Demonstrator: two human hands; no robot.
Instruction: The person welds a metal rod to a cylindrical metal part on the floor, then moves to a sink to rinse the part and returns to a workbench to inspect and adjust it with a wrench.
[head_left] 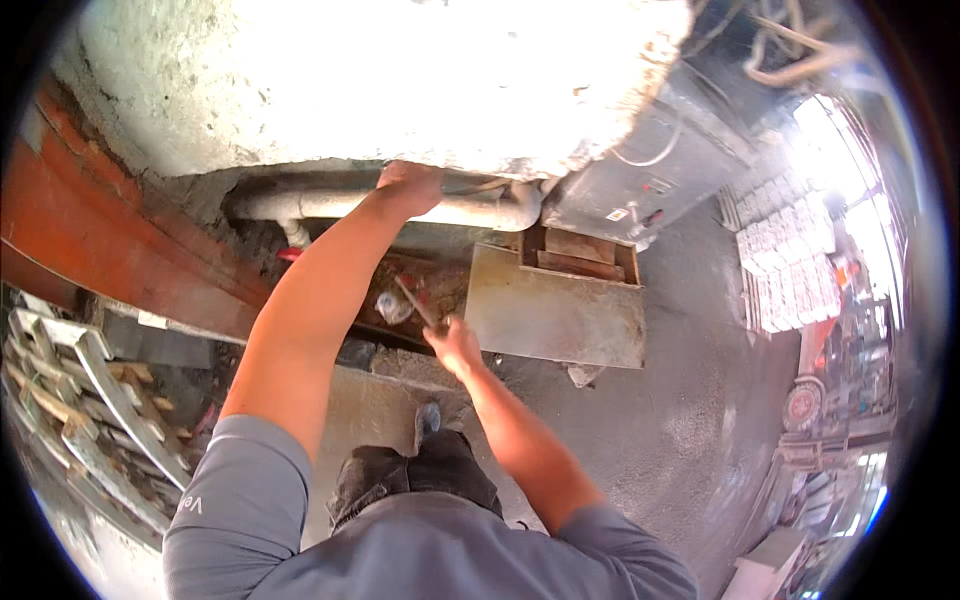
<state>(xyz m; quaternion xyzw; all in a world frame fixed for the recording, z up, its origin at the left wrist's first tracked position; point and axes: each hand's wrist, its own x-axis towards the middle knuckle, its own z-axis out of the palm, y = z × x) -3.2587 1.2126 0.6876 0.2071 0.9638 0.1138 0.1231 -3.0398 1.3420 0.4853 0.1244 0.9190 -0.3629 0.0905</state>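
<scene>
Flat metal plate [555, 318] lying just right of the hands; pale stacked bricks [785, 265] sitting well beyond, rightward.

The left hand [410, 185] presses against the grey pipe [470, 208] that runs under the pale concrete slab [400, 80] at twelve o'clock. Toward five o'clock from it, near the centre, the right hand [455, 345] grips a thin rod-like tool [417, 303] slanting up toward eleven o'clock over a rusty pit [440, 285]. A flat metal plate [555, 315] lies just beside, at three o'clock of that hand. Stacked metal frames [90, 400] sit at eight o'clock
</scene>
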